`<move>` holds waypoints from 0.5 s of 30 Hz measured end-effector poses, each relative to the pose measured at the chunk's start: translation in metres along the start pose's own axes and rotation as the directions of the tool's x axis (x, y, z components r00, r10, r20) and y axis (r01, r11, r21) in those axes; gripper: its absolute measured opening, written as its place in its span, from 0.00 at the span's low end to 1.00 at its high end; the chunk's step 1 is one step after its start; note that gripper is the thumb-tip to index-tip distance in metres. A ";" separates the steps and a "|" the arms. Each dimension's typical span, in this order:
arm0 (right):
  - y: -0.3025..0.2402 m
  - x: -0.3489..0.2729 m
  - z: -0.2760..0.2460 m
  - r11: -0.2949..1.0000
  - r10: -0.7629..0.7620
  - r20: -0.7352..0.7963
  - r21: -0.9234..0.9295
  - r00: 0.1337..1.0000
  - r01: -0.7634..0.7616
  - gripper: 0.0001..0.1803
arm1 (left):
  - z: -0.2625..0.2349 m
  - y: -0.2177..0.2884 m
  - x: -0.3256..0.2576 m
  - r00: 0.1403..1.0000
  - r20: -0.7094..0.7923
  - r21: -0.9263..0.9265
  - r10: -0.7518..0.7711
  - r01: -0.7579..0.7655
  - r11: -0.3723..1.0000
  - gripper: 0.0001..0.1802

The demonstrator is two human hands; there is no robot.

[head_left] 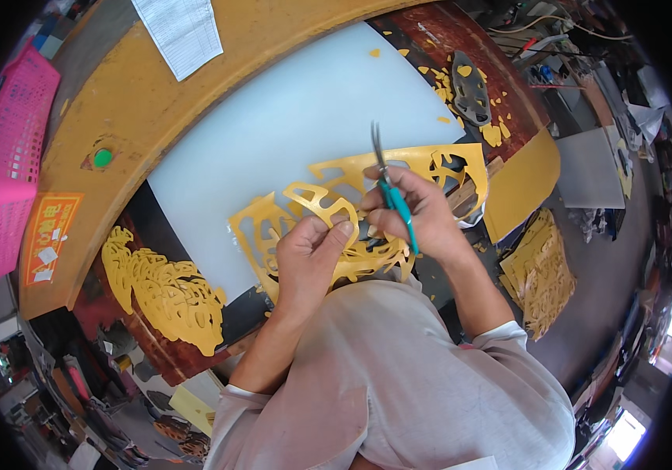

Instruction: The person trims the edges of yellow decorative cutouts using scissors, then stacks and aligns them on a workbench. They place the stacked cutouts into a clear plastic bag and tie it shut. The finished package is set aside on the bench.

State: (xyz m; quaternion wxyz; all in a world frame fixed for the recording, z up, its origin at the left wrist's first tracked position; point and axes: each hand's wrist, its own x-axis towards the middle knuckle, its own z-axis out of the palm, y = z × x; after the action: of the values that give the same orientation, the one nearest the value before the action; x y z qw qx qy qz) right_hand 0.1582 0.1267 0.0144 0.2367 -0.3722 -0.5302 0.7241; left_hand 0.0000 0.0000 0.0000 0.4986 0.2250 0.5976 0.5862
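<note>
My left hand (310,254) pinches a yellow cut-out piece (307,193) between thumb and fingers, just above a yellow sheet full of holes (250,222). The piece is thin and curved, with several openings. In my right hand (422,215) is a teal-handled tool with two thin dark points (396,205), its tips directed away from me. The right fingertips are close to the piece's right end; whether they touch it I cannot tell. Beneath both hands the perforated sheet spreads over the near edge of a white board (273,117).
Yellow cut-outs (168,286) are heaped at left. A dark die (471,88) with yellow scraps lies far right. Stacked yellow sheets (541,270) stand nearer on the right. A curved yellow machine beam (132,102) crosses behind the board, with a pink basket (11,164) beyond it.
</note>
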 end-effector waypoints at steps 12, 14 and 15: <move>-0.005 0.009 0.009 0.999 -0.052 0.043 0.018 0.998 0.051 0.32 | -0.007 0.013 0.005 0.980 0.108 0.020 -0.167 0.166 0.986 0.08; -0.005 0.006 0.000 0.998 0.004 0.067 0.067 0.998 -0.008 0.33 | -0.007 0.010 0.006 0.980 0.069 -0.107 -0.187 0.193 0.975 0.07; -0.005 0.003 -0.005 0.995 0.024 0.085 0.097 0.996 -0.033 0.34 | -0.006 0.009 0.005 0.985 0.034 -0.107 -0.170 0.173 0.979 0.07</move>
State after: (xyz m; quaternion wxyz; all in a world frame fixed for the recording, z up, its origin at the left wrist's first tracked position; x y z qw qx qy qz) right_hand 0.1601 0.1336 0.0175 0.2219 -0.3372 -0.4981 0.7674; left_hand -0.0103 0.0029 0.0054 0.5661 0.1523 0.5756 0.5701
